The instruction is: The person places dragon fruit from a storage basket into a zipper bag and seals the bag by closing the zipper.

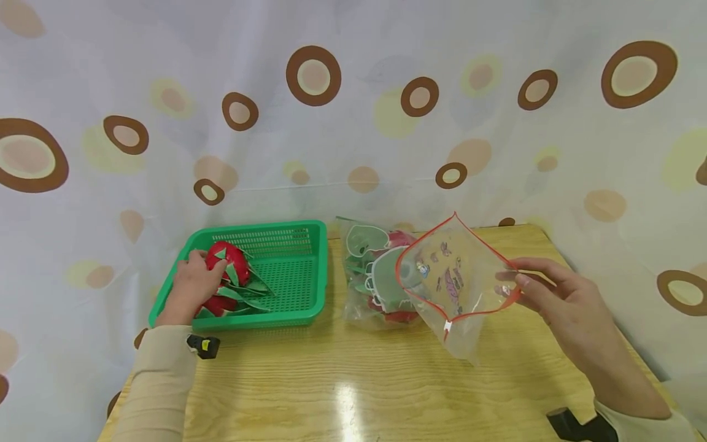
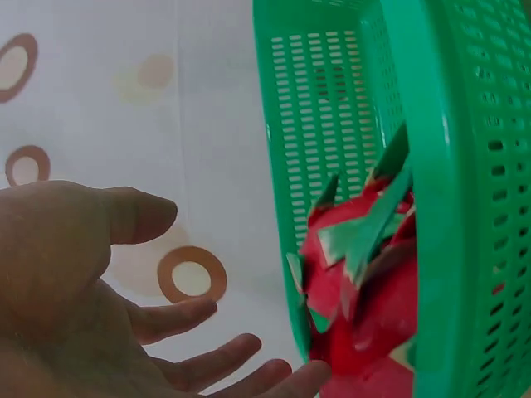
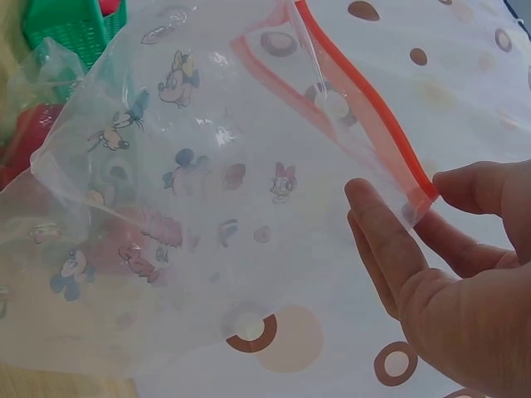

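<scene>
On the left, a green plastic basket (image 1: 289, 285) holds red dragon fruits (image 1: 235, 265) with green leafy tips. My left hand (image 1: 194, 283) reaches over the basket's left side, beside the fruit. In the left wrist view its fingers are spread and hold nothing, close to the dragon fruit (image 2: 365, 274). My right hand (image 1: 577, 316) pinches the rim of a clear zip bag (image 1: 442, 270) between thumb and fingers. The bag's orange-red zip edge (image 3: 373, 108) gapes wide, and cartoon figures are printed on its film.
Behind the zip bag lies another clear bag (image 1: 381, 270) with red and green dragon fruit inside. A wooden table (image 1: 276, 380) bears everything. A white curtain with brown rings (image 1: 353, 141) hangs along the back.
</scene>
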Demonstrator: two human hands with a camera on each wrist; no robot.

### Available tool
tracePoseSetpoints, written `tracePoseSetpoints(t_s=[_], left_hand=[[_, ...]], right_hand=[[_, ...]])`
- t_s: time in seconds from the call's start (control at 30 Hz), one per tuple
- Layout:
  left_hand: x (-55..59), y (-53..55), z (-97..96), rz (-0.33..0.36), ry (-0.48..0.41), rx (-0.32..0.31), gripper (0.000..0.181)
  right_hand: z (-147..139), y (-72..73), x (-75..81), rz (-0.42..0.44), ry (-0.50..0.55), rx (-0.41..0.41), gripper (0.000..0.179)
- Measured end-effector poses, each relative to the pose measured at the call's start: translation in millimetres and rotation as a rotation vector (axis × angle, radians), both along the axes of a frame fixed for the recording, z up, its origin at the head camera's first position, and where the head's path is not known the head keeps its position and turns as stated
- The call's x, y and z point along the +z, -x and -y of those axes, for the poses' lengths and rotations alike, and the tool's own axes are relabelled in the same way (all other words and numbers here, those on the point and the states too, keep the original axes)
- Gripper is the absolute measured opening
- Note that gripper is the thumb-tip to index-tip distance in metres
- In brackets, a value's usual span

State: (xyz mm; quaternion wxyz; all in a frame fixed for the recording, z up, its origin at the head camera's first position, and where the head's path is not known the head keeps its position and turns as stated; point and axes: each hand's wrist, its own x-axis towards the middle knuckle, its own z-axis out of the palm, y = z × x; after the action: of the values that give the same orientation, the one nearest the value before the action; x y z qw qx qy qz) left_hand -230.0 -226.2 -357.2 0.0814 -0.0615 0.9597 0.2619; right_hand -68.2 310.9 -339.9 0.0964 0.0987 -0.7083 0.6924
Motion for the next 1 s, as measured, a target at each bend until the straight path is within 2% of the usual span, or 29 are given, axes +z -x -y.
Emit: tracePoseSetpoints(t_s=[0.2, 0.33, 0.63, 0.87, 1.0], left_hand=[[-3.4, 1.9, 14.0, 0.086, 0.071, 0.024, 0.070], [-6.0, 2.7, 22.8, 0.113, 0.108, 0.034, 0.066], [-11.9, 1.3, 34.5, 0.175, 0.112, 0.033, 0.058], [-15.6, 2.4, 34.3, 0.268, 0.113, 0.030, 0.097], [-19.0, 1.5, 32.9, 0.268, 0.087, 0.029, 0.102]], right_hand=[[0, 0.2, -0.4, -0.003, -0.010, 0.004, 0.033], [0, 0.0, -0.7, -0.008, -0.011, 0.010, 0.033], [0, 1.1, -1.1, -0.013, -0.028, 0.007, 0.033], [0, 1.2, -1.5, -0.017, -0.015, 0.012, 0.032], [0, 0.6, -1.4, -0.018, -0.008, 0.014, 0.033]])
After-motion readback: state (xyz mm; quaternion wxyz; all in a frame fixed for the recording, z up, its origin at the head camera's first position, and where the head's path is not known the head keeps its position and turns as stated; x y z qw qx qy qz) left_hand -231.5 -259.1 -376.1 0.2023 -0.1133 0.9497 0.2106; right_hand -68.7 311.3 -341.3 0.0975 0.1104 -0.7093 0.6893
